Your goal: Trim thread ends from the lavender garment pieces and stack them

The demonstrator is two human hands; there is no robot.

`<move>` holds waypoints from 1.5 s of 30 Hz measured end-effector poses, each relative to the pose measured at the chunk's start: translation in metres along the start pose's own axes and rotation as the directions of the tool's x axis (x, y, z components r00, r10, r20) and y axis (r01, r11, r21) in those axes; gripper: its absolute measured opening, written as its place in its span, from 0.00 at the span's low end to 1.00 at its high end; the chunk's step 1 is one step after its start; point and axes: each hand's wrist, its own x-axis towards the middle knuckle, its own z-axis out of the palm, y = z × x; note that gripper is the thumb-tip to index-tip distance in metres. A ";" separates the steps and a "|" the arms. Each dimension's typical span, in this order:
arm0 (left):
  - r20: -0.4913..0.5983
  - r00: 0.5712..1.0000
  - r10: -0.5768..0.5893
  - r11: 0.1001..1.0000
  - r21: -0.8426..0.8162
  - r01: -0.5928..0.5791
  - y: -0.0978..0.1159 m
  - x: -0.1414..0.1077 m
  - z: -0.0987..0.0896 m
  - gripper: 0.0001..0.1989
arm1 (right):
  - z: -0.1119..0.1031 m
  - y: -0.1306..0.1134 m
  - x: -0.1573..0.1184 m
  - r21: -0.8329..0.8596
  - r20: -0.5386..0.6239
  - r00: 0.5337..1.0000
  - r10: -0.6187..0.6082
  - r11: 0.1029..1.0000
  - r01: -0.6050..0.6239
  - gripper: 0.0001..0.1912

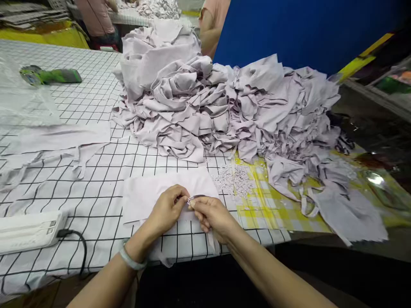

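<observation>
A pale lilac cloth piece lies flat near the table's front edge. Over it, my left hand pinches a narrow edge or strap of the cloth between thumb and forefinger. My right hand meets it fingertip to fingertip, closed on the same bit of cloth. A dark, thin tool shows at the right fingers; most of it is hidden. Loose straps hang below my hands over the table edge. Many small lilac scraps lie just to the right.
A high heap of lilac cloth fills the back of the gridded table. At the left are more cloth pieces, a green-and-grey device and a white power bank with a black cable. A yellow checked cloth lies right. People are behind.
</observation>
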 end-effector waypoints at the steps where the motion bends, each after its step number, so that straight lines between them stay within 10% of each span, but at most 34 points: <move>1: -0.001 1.000 0.002 1.000 -0.003 -0.002 0.000 -0.001 0.000 0.08 | 0.001 0.000 0.000 0.000 0.001 1.000 -0.001 1.000 0.001 0.13; 45: -0.045 0.954 0.298 0.905 0.331 -0.267 0.004 -0.002 -0.002 0.09 | -0.011 0.013 -0.016 0.160 -0.120 0.992 -0.047 0.985 0.066 0.19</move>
